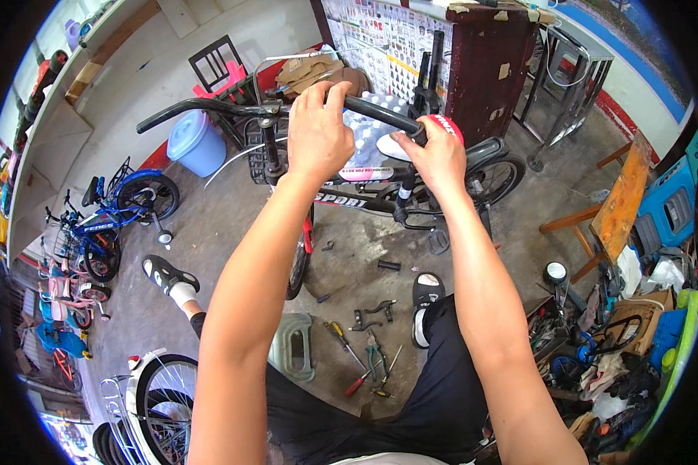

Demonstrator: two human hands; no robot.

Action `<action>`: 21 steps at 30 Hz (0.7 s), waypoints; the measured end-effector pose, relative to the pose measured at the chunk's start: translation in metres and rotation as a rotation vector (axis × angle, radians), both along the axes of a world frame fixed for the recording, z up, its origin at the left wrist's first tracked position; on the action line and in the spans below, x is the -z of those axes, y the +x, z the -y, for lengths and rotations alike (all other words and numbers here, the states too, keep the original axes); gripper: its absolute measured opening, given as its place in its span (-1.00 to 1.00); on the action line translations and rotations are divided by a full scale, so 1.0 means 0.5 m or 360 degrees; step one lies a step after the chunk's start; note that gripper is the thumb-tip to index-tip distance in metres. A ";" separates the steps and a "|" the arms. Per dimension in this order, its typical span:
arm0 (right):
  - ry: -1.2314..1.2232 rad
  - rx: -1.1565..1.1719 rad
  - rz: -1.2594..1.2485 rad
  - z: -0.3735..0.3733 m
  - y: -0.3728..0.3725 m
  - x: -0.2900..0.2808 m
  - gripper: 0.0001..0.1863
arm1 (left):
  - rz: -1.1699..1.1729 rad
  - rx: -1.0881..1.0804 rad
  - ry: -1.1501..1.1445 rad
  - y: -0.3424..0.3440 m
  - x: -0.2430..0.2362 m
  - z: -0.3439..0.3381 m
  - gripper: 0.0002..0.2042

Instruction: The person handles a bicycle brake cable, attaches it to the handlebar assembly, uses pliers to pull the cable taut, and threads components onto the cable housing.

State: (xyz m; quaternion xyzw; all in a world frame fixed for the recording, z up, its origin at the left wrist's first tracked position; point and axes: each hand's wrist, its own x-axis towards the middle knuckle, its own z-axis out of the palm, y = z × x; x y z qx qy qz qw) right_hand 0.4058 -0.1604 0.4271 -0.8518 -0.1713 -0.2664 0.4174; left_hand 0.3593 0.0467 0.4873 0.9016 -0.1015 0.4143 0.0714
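L hand (319, 133), R hand (442, 159) grip tubular blk handlebar (381, 114).

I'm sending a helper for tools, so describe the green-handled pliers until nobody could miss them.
Find the black bike, then look down the picture to the pale green plastic stool. To its right, the pliers lie on the floor among screwdrivers. Unlike those single-handled neighbours, they have two green handles spreading from one head.
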 end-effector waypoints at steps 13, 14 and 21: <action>-0.0779 0.0053 -0.0022 -0.017 0.001 -0.104 -0.56 | 0.0058 -0.0147 0.0013 0.010 0.025 0.029 -0.42; -0.0789 0.0025 -0.0092 -0.016 0.004 -0.107 -0.55 | 0.0046 -0.0154 0.0014 0.009 0.025 0.027 -0.42; 0.1349 -0.0971 -0.0308 0.054 0.056 -0.042 -0.41 | -0.0088 -0.0058 -0.0015 -0.002 0.004 0.011 -0.44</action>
